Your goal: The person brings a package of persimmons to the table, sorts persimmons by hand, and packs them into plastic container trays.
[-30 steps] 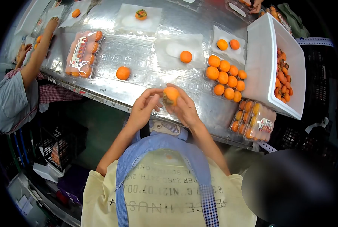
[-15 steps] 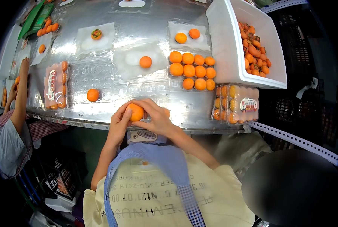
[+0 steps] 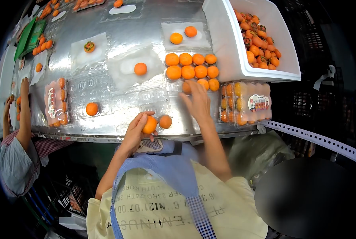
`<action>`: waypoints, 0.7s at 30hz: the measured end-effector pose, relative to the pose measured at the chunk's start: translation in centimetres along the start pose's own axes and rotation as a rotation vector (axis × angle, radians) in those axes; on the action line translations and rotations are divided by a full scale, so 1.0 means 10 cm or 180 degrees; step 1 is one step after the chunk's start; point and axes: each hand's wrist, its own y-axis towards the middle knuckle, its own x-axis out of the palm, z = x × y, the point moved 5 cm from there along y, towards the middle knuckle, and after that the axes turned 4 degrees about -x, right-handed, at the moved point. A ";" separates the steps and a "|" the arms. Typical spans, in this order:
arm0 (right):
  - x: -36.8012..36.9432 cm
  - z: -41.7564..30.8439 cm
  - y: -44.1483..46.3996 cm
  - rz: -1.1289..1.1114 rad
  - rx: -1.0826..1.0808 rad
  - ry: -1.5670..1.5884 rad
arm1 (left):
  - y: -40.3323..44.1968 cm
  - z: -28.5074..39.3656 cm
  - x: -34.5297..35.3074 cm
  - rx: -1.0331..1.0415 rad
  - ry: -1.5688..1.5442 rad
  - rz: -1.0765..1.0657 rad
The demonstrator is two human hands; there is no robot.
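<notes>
My left hand (image 3: 135, 130) is closed round an orange persimmon (image 3: 150, 124) at the table's front edge. Beside it on the metal lies another persimmon (image 3: 165, 122), just off my fingers. My right hand (image 3: 198, 104) reaches to the clear tray of persimmons (image 3: 188, 72), set in rows. Its thumb and fingers are around the front-left persimmon (image 3: 186, 88), which they partly cover. Left of my hands, a single persimmon (image 3: 92, 108) sits in a mostly bare clear plastic tray (image 3: 86, 88). One more persimmon (image 3: 140, 69) rests on a white sheet farther back.
A white foam box (image 3: 226, 44) full of persimmons stands at the right. Closed packs (image 3: 245, 102) of fruit sit in front of it. Another closed pack (image 3: 54, 103) lies to the left. At the far left a co-worker's arms (image 3: 24, 115) reach over the table beside a green tray (image 3: 29, 38).
My hands have parted. My left hand keeps the persimmon near the edge, while my right hand has moved right and forward to the filled tray. The whole view has shifted slightly.
</notes>
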 end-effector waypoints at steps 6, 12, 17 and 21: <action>0.10 0.26 0.01 -0.0261 -0.0153 -0.0724 | 0.02 -0.04 0.07 -0.0064 -0.0020 -0.0024; 0.08 0.44 0.12 -0.0732 0.0241 -0.0642 | 0.05 -0.05 0.06 -0.0006 -0.0015 0.0037; 0.05 0.43 0.13 -0.0520 -0.0007 -0.0595 | 0.06 -0.05 0.03 0.0072 -0.0057 0.0165; -0.06 0.39 0.11 -0.0458 0.0026 -0.0607 | 0.07 -0.06 0.01 0.0084 -0.0081 0.0164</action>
